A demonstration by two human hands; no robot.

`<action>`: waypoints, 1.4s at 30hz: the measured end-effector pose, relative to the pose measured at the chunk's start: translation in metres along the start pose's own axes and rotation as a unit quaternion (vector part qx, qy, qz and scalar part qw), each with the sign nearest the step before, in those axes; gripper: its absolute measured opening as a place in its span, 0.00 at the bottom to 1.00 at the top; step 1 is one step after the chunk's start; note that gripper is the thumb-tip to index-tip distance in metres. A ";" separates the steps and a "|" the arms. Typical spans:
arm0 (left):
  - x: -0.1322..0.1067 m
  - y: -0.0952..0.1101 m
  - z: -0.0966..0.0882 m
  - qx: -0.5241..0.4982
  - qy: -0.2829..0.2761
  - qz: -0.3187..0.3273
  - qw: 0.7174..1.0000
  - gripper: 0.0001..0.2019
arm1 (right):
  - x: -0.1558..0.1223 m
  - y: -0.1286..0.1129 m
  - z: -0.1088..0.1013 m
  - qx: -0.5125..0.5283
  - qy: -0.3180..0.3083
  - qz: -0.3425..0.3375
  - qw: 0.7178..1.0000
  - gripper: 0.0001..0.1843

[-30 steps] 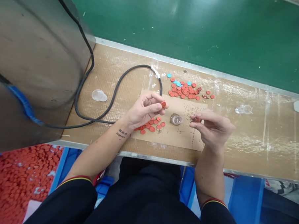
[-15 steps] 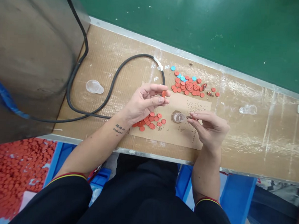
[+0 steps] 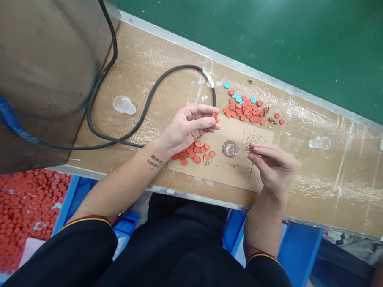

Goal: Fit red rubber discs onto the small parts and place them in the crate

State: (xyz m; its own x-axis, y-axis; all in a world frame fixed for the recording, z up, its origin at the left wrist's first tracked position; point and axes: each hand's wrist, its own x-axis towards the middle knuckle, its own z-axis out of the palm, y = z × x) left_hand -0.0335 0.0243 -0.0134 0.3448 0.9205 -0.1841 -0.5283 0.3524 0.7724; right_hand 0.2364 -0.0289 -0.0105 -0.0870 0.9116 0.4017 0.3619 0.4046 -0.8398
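My left hand (image 3: 187,128) pinches one small red disc (image 3: 214,115) between thumb and fingertips, above a small heap of red discs (image 3: 194,153) on a cardboard sheet (image 3: 228,170). My right hand (image 3: 273,164) is closed on a tiny dark part I cannot name, its fingertips right next to a small clear round dish (image 3: 231,149) on the sheet. Farther back lies a spread of red and blue discs (image 3: 246,108).
A black cable (image 3: 142,111) loops across the bench from a grey metal housing (image 3: 39,56) at left. A clear cap (image 3: 124,104) lies by the cable, another clear piece (image 3: 319,143) at right. A blue bin of red discs (image 3: 13,212) sits below left.
My right hand let its red piece go from view and moved its fingertips to the clear dish. My left hand keeps the red disc; the view shifted slightly.
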 end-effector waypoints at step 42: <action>0.001 -0.001 -0.003 0.022 0.006 0.008 1.000 0.13 | 0.005 -0.005 0.009 -0.087 -0.096 -0.040 0.991 0.12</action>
State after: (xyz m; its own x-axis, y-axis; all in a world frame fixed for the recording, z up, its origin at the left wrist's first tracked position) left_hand -0.0350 0.0251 -0.0157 0.3271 0.9281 -0.1778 -0.4994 0.3295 0.8013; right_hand 0.2263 -0.0256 -0.0077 -0.2913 0.8811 0.3726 0.4998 0.4723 -0.7261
